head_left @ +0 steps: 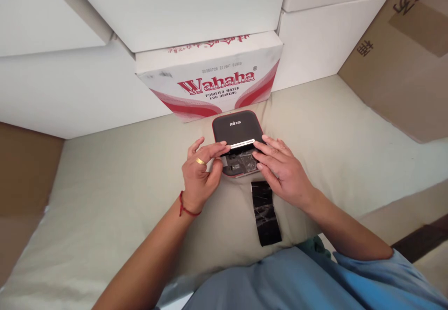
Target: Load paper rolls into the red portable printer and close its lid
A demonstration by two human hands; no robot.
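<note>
A flat black case [233, 130] with rounded corners and a thin red rim lies on the cloth. A white strip with small dark print [242, 144] runs across its middle. Below the strip, a recessed section [241, 163] shows dark parts and a clear, shiny piece. My left hand [203, 167], wearing a gold ring, touches the strip's left end with stretched fingertips, little finger raised. At the right end, my right hand [285, 172] rests spread fingertips on the strip and case. A creased glossy black strip [266, 214] lies below the case.
Behind the case stands a red and white Wahaba-style water carton marked Wahaha [217, 83]. White boxes [185, 6] are stacked around it. Brown cardboard [402, 62] borders the right side, and another brown panel [28, 174] the left. A pale green cloth [122, 198] covers the surface.
</note>
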